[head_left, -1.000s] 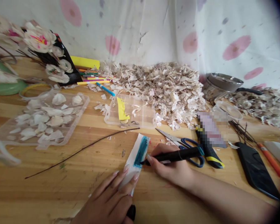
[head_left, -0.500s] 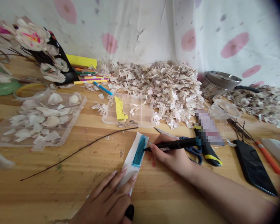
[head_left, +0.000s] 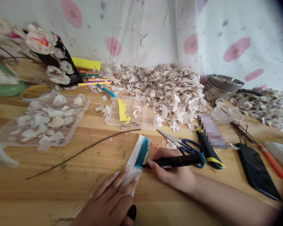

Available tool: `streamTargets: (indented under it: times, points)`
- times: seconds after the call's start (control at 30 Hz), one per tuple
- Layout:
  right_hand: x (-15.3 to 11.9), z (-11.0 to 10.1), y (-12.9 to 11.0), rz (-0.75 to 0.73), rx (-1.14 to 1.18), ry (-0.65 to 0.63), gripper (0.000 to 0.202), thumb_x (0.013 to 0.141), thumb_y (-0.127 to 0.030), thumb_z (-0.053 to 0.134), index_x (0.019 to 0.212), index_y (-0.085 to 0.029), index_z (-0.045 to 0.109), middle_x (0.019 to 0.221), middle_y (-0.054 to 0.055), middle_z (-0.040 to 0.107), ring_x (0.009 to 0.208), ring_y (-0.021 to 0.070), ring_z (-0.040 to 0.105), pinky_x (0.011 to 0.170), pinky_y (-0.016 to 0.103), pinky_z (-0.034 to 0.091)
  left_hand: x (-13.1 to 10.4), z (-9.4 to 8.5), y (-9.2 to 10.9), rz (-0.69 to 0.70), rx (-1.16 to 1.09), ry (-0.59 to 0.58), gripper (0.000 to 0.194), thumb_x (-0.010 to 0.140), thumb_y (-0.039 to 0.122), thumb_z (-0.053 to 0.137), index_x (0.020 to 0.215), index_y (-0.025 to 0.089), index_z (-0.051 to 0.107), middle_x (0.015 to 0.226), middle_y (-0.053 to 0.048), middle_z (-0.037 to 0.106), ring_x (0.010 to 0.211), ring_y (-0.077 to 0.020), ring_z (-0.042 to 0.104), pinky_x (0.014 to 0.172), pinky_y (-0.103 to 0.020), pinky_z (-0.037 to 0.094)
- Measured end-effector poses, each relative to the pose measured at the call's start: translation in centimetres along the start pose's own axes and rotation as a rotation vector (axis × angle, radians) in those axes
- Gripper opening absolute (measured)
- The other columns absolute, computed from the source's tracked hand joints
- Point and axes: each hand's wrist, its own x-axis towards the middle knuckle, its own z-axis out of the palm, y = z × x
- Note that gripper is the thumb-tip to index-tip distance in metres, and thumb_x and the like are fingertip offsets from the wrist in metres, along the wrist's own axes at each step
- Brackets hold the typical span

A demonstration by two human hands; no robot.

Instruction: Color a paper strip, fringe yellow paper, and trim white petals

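My right hand (head_left: 173,171) is closed around a black marker (head_left: 176,161) with a teal end. The marker's tip touches the lower right edge of a dark teal patch on a narrow white paper strip (head_left: 131,177). My left hand (head_left: 108,201) lies over the strip's lower part, its fingers stretched out and pressing it to the table. A black cap-like piece (head_left: 132,212) shows beside that hand's thumb side; whether the hand grips it I cannot tell. Just beyond my right hand lie blue-handled scissors (head_left: 191,147), blades open.
A thin dark stem (head_left: 85,150) lies left of the strip. Behind are a clear tray with white petals (head_left: 79,117), a divided box with a yellow fringed piece (head_left: 143,116) and a heap of pale flakes (head_left: 165,91). Rightward lie a black-and-yellow handled tool (head_left: 212,157) and a black phone (head_left: 257,172).
The marker's tip has moved down the strip to the lower end of the teal patch, and my right hand has shifted slightly down with it. My left hand stays on the strip.
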Motion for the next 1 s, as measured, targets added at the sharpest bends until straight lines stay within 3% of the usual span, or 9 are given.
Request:
streamTargets:
  times: [0.27,0.47,0.67,1.0]
  points:
    - [0.5,-0.3,0.1,-0.006,-0.013,-0.006,0.013,0.081,-0.022,0.061,0.07,-0.015,0.062,0.055,0.0,0.06,0.045,0.0079,0.05,0.041,0.016,0.04,0.5,-0.9,-0.4,0.099,-0.002,-0.031,0.033,0.084,0.01,0.039,0.106,0.019,0.062,0.138,0.0,0.054,0.142,-0.0171,0.024,0.118,-0.032,0.011]
    - [0.8,-0.7,-0.2,0.023,-0.028,0.102,0.018,0.082,-0.026,0.06,0.068,-0.015,0.059,0.053,0.0,0.058,0.045,0.0091,0.05,0.042,0.019,0.041,1.4,-1.4,-0.3,0.055,-0.057,-0.001,0.019,0.092,0.03,0.045,0.095,0.023,0.063,0.124,0.003,0.066,0.139,-0.0098,0.028,0.118,-0.024,0.011]
    - [0.1,0.0,-0.6,-0.05,-0.008,-0.016,0.014,0.081,-0.021,0.062,0.068,-0.015,0.061,0.052,-0.001,0.058,0.042,0.0071,0.046,0.038,0.016,0.035,0.3,-0.7,-0.4,0.059,-0.013,-0.015,0.028,0.089,0.014,0.04,0.106,0.022,0.061,0.133,0.004,0.059,0.139,-0.0138,0.031,0.118,-0.03,0.014]
    - [0.0,0.0,-0.2,-0.002,-0.038,-0.006,0.018,0.082,-0.024,0.06,0.067,-0.016,0.059,0.051,-0.001,0.055,0.042,0.0076,0.044,0.038,0.018,0.034,0.0,-0.6,-0.2,0.049,0.021,-0.047,0.032,0.08,0.01,0.047,0.105,0.024,0.062,0.137,0.006,0.055,0.138,-0.0139,0.032,0.119,-0.029,0.014]
